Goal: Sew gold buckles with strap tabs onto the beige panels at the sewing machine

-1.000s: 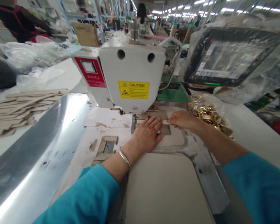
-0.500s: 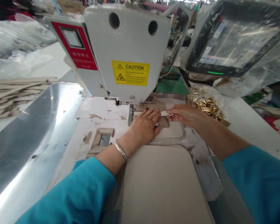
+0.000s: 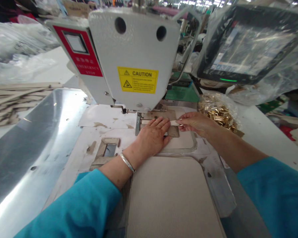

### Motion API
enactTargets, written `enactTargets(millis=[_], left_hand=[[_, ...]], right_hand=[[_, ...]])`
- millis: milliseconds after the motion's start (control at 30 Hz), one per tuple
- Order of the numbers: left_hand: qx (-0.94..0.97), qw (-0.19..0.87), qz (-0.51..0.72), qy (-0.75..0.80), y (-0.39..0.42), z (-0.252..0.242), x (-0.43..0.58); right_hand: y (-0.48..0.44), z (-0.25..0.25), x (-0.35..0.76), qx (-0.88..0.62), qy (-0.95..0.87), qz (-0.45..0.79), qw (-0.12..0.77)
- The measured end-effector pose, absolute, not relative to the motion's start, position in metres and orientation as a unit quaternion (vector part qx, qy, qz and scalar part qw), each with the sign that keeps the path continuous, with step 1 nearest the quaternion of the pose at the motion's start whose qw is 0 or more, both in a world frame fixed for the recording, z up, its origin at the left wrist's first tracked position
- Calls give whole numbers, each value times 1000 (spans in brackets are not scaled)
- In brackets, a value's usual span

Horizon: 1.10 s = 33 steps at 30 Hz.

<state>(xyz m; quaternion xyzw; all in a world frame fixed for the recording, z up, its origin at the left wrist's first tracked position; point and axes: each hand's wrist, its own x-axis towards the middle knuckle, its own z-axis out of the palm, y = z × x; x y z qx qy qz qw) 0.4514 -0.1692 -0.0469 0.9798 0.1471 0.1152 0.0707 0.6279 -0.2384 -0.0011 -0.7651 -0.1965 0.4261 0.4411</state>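
Note:
My left hand [image 3: 152,137] lies flat, fingers stretched out, on a beige leather panel [image 3: 173,195] just in front of the white sewing machine head [image 3: 135,56]. It presses the panel into a template frame [image 3: 186,145] under the needle area. My right hand [image 3: 194,123] pinches a small pale strip [image 3: 174,122] between thumb and fingers, held just right of the left fingertips. Both sleeves are teal.
A bag of gold metal fittings [image 3: 218,112] sits right of the machine. A plastic-wrapped control screen [image 3: 245,46] hangs above it. Stacked beige strips [image 3: 12,102] lie at left beside a shiny steel plate [image 3: 32,145]. A small cut-out jig [image 3: 108,150] rests left of my wrist.
The camera has moved closer and lower toward the machine. My right hand has drawn the small strip slightly left toward the left fingertips; the left hand stays pressed flat.

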Motion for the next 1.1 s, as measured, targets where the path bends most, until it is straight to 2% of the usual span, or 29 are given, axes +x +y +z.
enactTargets(millis=[300,533,767,1100], left_hand=[[979,82,115,151,-170,-46,451],[979,73,115,150,-169,-47,450],[989,30,122,78,-177,-46,465],[967,4,124,225,-166,-37,407]], right_hand=[[-228,9,633,-799,-229,441,339],[-230,-1,628,-842,-263,365,297],[-231,-9,632,-839,-266,370,297],[-242,-20,640,-828,-299,377,288]])
